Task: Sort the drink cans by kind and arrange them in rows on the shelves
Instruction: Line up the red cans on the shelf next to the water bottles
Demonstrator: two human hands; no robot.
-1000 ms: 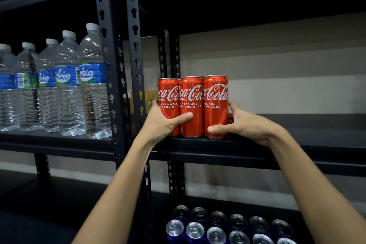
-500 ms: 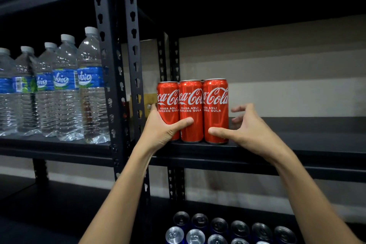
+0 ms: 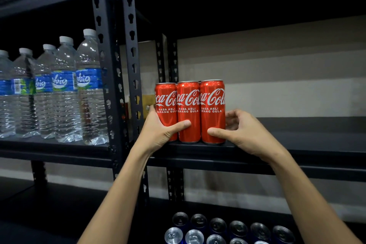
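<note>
Three red cola cans stand upright and touching in a row at the left end of the black middle shelf (image 3: 301, 144): left can (image 3: 165, 103), middle can (image 3: 188, 105), right can (image 3: 213, 103). A further can top peeks out behind them. My left hand (image 3: 158, 134) wraps the left can, its thumb lying across the middle can's lower front. My right hand (image 3: 245, 134) presses its thumb on the right can's lower front, with its fingers curled against that can's right side.
Silver-topped blue cans (image 3: 217, 228) stand in rows on the shelf below. Several water bottles (image 3: 65, 89) fill the neighbouring left shelf, beyond the black perforated uprights (image 3: 131, 61). The middle shelf stretches bare to the right of the red cans.
My right hand's fingers came out from behind the cans, spread apart, then curled in against the right can's side. The left hand and the cans kept their place.
</note>
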